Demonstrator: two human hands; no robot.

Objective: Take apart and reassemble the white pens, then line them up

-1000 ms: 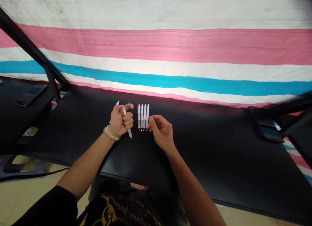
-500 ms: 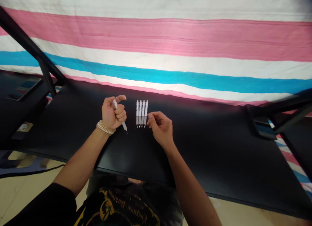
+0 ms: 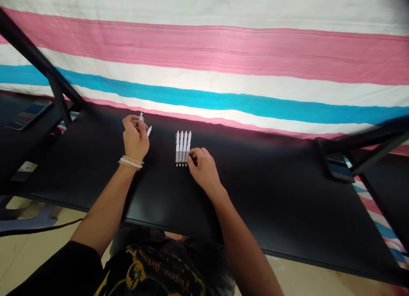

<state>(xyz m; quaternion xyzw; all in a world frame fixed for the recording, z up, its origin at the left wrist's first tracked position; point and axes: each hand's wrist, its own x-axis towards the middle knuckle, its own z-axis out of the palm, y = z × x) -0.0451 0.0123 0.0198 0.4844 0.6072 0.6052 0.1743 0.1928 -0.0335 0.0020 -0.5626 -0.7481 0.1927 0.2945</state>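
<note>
Several white pens with grey grips (image 3: 181,147) lie side by side in a neat row, tips toward me. My right hand (image 3: 204,166) is at the row's right side, thumb and fingers curled together at the grip of the rightmost pen and hiding its tip. To the left of the row, my left hand (image 3: 136,136) is closed around a white pen (image 3: 141,116), whose clicker end sticks up past the fingers. A second white pen end (image 3: 149,131) shows beside the thumb; whether it is held or lies on the table I cannot tell.
The pens lie on a black table (image 3: 255,193). Behind it hangs a striped cloth (image 3: 204,49) in white, pink and blue. Black slanted frame bars (image 3: 54,79) stand at both sides. A phone-like dark slab (image 3: 28,115) lies far left.
My left hand has moved left and away from me, turning so the pen's clicker end now points up. My right hand has shifted slightly left, onto the rightmost pen of the row.
</note>
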